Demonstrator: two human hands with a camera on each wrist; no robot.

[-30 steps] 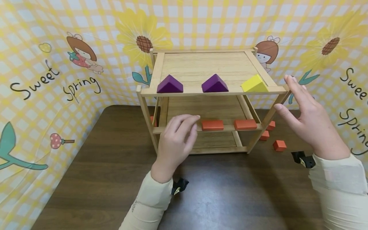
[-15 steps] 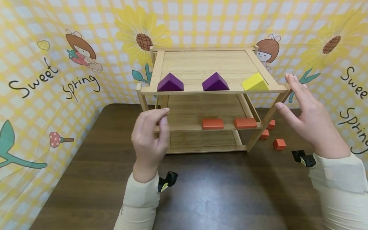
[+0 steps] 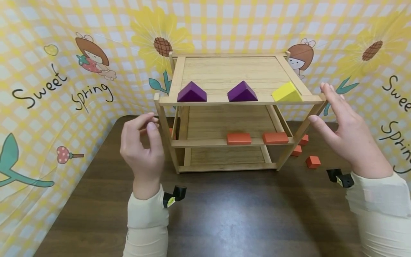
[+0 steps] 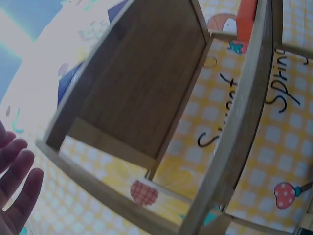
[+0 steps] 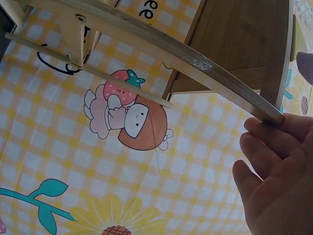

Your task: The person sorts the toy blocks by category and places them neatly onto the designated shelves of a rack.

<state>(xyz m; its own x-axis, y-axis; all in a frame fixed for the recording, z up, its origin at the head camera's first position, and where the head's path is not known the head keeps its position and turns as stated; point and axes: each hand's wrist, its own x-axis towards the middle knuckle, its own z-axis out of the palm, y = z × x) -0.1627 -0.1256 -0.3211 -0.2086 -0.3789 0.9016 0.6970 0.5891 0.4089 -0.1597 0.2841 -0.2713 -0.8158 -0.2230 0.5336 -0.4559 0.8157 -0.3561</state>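
A wooden three-tier rack stands between the hands. Along its top front edge sit two purple triangular blocks and a yellow one. Two red rectangular blocks lie on the front of the middle shelf, toward the right. My left hand is beside the rack's left front post, fingers loosely bent and holding nothing. At the upper right front corner, my right hand has its fingers extended against the post; the right wrist view shows fingertips at the post end, thumb apart.
Several small red blocks lie on the dark wooden table right of the rack. Another red piece shows behind the left post. A yellow checked cloth with printed flowers surrounds the table at the back and sides.
My left hand has moved left, from in front of the middle shelf to outside the left front post. My right hand stays at the right corner; the blocks have not moved.
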